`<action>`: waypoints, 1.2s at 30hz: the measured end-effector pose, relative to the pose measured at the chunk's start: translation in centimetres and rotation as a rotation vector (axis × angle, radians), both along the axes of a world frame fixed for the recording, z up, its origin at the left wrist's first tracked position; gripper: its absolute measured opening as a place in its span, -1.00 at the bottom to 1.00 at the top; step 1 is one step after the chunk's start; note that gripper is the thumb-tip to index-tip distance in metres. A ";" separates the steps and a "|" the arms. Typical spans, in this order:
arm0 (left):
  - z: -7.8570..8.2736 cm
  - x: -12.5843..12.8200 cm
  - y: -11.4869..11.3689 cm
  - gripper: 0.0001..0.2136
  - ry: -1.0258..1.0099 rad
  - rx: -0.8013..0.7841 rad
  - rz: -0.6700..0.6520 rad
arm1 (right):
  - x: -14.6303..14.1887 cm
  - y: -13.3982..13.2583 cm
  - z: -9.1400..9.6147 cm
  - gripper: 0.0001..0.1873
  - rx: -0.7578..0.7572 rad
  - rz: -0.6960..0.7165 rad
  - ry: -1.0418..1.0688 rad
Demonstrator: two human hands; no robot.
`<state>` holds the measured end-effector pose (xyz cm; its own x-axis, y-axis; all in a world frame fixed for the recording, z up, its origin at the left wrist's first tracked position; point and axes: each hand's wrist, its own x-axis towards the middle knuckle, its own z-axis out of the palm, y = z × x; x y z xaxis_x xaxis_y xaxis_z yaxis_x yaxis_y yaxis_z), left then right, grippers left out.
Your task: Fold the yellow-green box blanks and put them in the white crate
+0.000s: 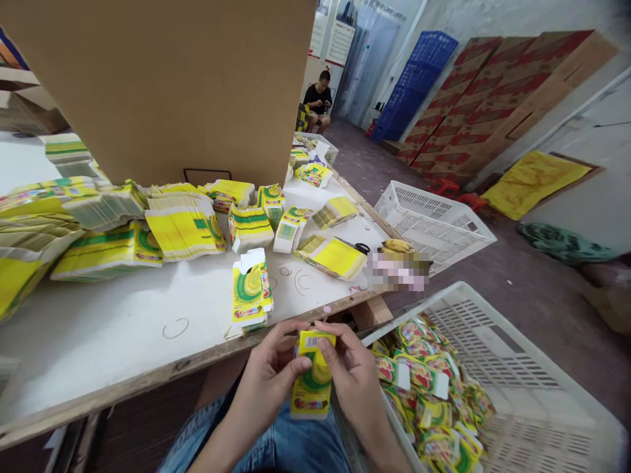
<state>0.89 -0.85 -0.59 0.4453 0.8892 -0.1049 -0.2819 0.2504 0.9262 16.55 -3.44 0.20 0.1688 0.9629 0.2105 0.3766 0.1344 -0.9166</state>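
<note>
Both my hands hold one small yellow and green carton (312,384) upright over my lap, just below the table edge. My left hand (269,378) grips its left side, thumb against the front. My right hand (352,374) pinches its top right corner, fingers curled on the open flap. A short stack of the same flat cartons (251,289) stands on the white table (98,328) just ahead of my hands. At my right, a white plastic crate (517,381) holds several finished yellow, red and green packs (428,401).
Piles of flat yellow cartons (182,226) cover the table's far side, before a big cardboard sheet (162,85). Scissors (357,247) and rubber bands (176,328) lie on the table. An empty white crate (434,220) sits on the floor. A person (319,98) sits far back.
</note>
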 end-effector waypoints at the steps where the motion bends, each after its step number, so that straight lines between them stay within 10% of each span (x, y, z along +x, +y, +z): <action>1: -0.1 -0.1 0.1 -0.66 0.065 0.063 0.017 | 0.7 -0.3 0.3 -0.78 0.011 -0.029 -0.032; 8: -1.9 -5.7 4.4 -0.50 0.866 0.644 0.418 | 9.7 -2.6 3.9 -0.50 0.235 -0.683 -0.781; 18: -1.9 -8.0 5.0 -0.75 0.969 0.729 0.356 | 2.0 0.5 0.5 -0.59 -0.125 -0.239 -0.077; 22: -1.1 -6.6 3.1 -0.76 0.760 1.058 0.572 | -1.3 1.4 0.1 -0.39 -0.260 -0.100 0.348; 26: -1.5 -3.8 0.9 -0.75 0.484 1.340 0.365 | -1.7 1.4 0.1 -0.46 -0.336 -0.066 0.611; 30: -2.5 -1.9 -0.1 -0.70 0.327 1.051 0.213 | -0.5 0.4 -0.1 -0.56 -0.306 -0.145 0.548; 36: -2.2 -0.9 0.0 -0.53 -0.193 -0.089 0.077 | -1.3 -0.7 -2.1 -0.59 -0.325 -0.035 0.605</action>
<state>0.01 -0.86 -2.74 0.3959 0.9124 -0.1038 -0.4733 0.2996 0.8284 15.21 -4.17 -1.92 0.1975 0.9530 -0.2295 -0.2151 -0.1863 -0.9587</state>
